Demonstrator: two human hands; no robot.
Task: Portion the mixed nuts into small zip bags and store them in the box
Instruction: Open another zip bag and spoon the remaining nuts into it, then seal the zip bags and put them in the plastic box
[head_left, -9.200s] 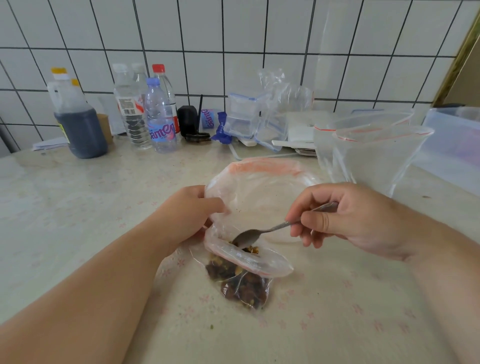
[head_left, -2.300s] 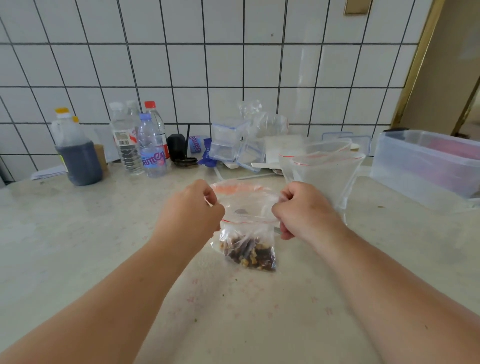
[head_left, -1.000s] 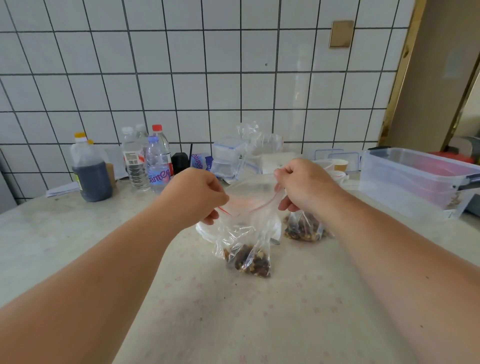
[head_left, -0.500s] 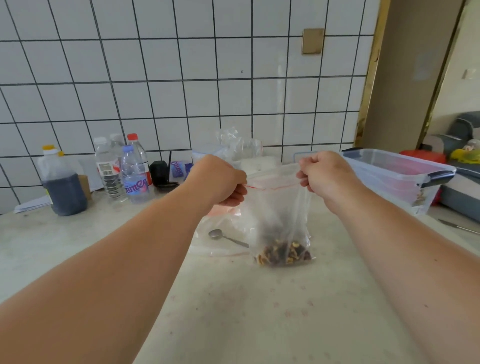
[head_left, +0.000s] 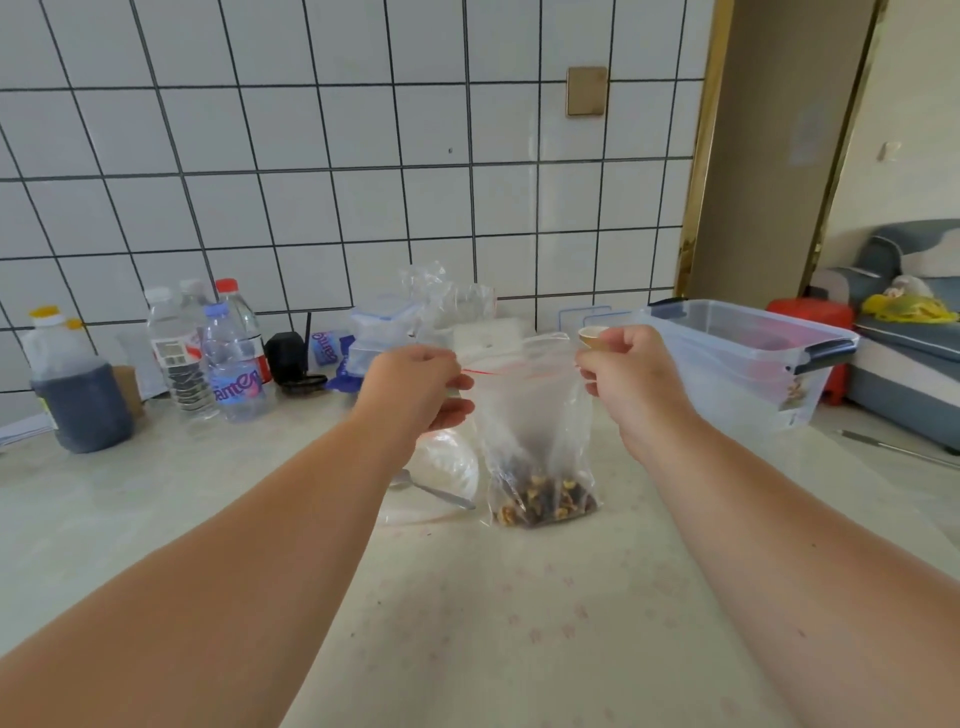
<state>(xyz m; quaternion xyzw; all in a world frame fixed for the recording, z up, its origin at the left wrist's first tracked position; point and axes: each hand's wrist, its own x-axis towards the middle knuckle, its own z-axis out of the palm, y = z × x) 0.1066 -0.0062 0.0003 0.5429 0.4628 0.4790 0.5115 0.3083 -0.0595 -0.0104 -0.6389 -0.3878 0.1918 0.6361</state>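
A small clear zip bag (head_left: 535, 431) with a red seal line hangs upright, mixed nuts (head_left: 543, 501) at its bottom just above the table. My left hand (head_left: 421, 384) pinches the left end of the seal, and my right hand (head_left: 631, 371) pinches the right end, stretching the top taut. The clear plastic storage box (head_left: 748, 364) with dark handles stands at the right, behind my right hand. A metal spoon (head_left: 434, 491) lies on a larger flattened plastic bag (head_left: 447, 467) left of the hanging bag.
Water bottles (head_left: 228, 358), a jug of dark liquid (head_left: 78, 395), a black object (head_left: 288, 356), stacked clear containers (head_left: 384, 332) and a paper cup (head_left: 592, 338) line the tiled wall at the back. A sofa (head_left: 914, 332) is beyond the table's right edge.
Earlier my right hand spooned nuts into the bag. Both hands then took its top and lifted it upright, and the spoon was laid down. Since half a second ago the bag hangs almost unchanged.
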